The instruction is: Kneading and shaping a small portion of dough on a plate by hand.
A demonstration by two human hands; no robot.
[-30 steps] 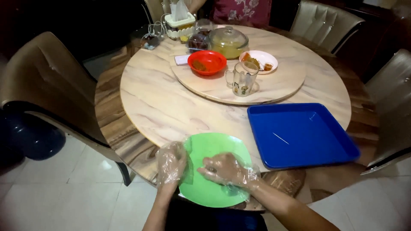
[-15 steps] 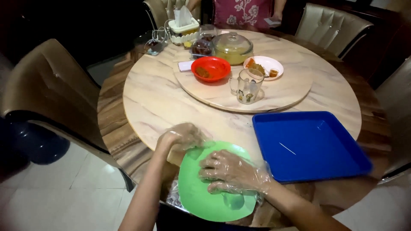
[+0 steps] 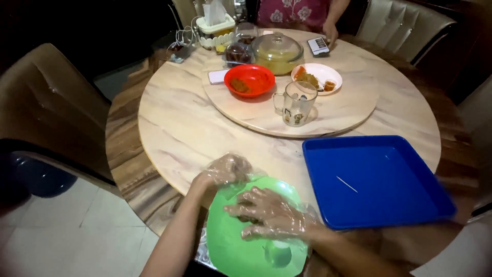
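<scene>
the round green plastic plate point(image 3: 251, 241) hangs partly over the near edge of the round marble-look surface point(image 3: 179, 133), and that overhang looks like the risk: a hard press on the overhanging part could tip it toward the person's lap. the thin clear plastic gloves are loose and could slip on the smooth plate. the right hand point(image 3: 271, 215) lies flat on the plate's middle, fingers spread, pinching nothing. the left hand point(image 3: 225, 170) sits at the plate's far-left rim, fingers curled; whether it grips the rim cannot be told. the square blue plastic tray point(image 3: 374, 179) lies just right of the plate, a thin pale stick point(image 3: 347, 184) inside it. beyond the plate, a glass mug point(image 3: 296, 102) stands on the turntable.
</scene>
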